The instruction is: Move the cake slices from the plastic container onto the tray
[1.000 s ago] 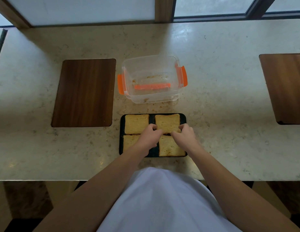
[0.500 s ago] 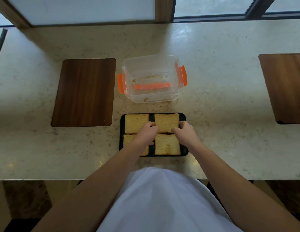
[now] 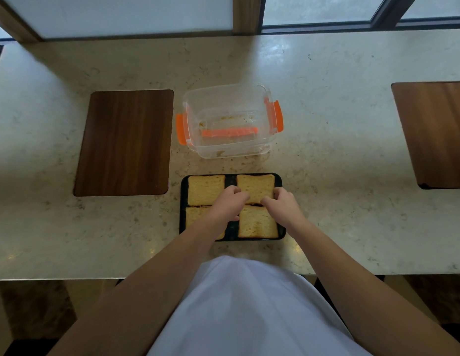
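Head view, reading left to right: a dark wood-grain inset [image 3: 123,142] with rounded corners sits flush in the pale, speckled stone counter [image 3: 339,155], well apart from your work. Next comes the black tray [image 3: 183,201], a shallow rounded rectangle near the counter's front edge, carrying four cake slices in two rows. The far-left slice [image 3: 205,189] lies flat and free; the near-left slice [image 3: 194,214] is mostly hidden under your left forearm. Just beyond the tray stands the clear plastic container [image 3: 198,147] with orange side clips; it holds only crumbs and smears, so the moving looks done and you are on final placement.

Your left hand [image 3: 230,202] has its fingers curled down onto the left edge of the far-right slice [image 3: 257,187]. Your right hand [image 3: 284,208] is curled at that slice's near-right corner. Whether either hand pinches the slice or only presses it, you cannot tell from here. The near-right slice [image 3: 257,223] lies touching the one you handle.

The slices look soft, spongy and golden, with darker crusts, so they should dent easily. Your next move likely calls for a light nudge to square the slice, then lifting both hands straight away. At far right lies a second wood inset [image 3: 437,134].
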A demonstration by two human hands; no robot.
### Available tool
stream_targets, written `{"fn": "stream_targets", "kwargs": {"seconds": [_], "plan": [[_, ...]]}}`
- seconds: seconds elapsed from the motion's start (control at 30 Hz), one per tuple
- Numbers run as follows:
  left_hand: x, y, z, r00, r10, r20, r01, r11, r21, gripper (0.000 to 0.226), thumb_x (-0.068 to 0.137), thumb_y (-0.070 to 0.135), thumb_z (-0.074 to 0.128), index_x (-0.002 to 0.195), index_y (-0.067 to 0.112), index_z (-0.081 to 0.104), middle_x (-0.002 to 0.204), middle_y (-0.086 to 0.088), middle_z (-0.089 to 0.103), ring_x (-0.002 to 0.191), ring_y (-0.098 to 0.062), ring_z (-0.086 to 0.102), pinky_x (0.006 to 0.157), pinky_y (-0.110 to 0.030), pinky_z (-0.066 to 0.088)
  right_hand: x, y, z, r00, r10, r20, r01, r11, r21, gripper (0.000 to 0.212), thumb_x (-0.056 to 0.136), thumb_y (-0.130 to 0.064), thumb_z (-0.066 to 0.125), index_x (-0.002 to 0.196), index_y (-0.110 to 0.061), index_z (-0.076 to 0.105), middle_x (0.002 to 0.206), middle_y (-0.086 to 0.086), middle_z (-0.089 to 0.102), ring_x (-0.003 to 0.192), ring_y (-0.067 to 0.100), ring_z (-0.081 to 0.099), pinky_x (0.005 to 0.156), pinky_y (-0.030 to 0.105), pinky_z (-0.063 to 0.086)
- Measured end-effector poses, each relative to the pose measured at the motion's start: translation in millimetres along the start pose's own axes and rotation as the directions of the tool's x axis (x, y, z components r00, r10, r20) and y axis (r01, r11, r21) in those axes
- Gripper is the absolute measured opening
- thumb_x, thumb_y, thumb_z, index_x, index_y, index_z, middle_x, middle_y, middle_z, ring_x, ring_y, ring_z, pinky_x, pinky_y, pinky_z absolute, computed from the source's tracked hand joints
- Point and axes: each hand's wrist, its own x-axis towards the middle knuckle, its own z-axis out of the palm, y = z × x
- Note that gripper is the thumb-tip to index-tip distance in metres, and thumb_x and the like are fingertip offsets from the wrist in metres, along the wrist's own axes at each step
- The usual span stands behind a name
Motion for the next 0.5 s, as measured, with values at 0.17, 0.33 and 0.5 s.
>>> {"fn": "stream_targets", "kwargs": {"seconds": [0.17, 0.33, 0.5], "plan": [[-1.1, -0.7, 3.2, 1.0, 0.008, 0.015, -0.008, 1.0, -0.013, 0.052, 0.097, 0.028, 0.051, 0.146, 0.017, 0.039, 0.118, 0.0, 0.051, 0.111, -0.022, 0.055, 0.097, -0.042, 0.052, -1.6, -1.3, -2.7, 1.0, 0.011, -0.007, -0.011, 1.0, -0.013, 0.069, 0.088, -0.028, 0.06, 0.151, -0.008, 0.038, 0.138, 0.011, 0.048, 0.097, 0.017, 0.06, 0.066, 0.029, 0.05], [-3.2, -5.1, 0.8, 0.999, 0.052, -0.014, -0.051, 0.997, 0.065, 0.053, 0.097, 0.033, 0.049, 0.146, 0.019, 0.038, 0.093, 0.004, 0.055, 0.089, -0.016, 0.058, 0.093, -0.044, 0.054, -5.3, -6.8, -2.8, 0.999, 0.048, -0.025, -0.049, 0.998, -0.036, 0.068, 0.087, -0.027, 0.062, 0.146, -0.005, 0.037, 0.129, 0.009, 0.05, 0.1, 0.021, 0.06, 0.082, 0.041, 0.057], [-12.9, -11.5, -8.2, 0.943, 0.316, -0.109, -0.263, 0.903, 0.339, 0.045, 0.095, 0.03, 0.053, 0.137, 0.014, 0.046, 0.11, 0.0, 0.057, 0.09, -0.014, 0.057, 0.08, -0.04, 0.054, -17.3, -24.6, 4.0, 0.994, -0.006, -0.111, -0.03, 0.948, -0.318, 0.073, 0.085, -0.035, 0.058, 0.149, -0.009, 0.033, 0.148, 0.011, 0.041, 0.134, 0.032, 0.042, 0.106, 0.056, 0.04]]}}
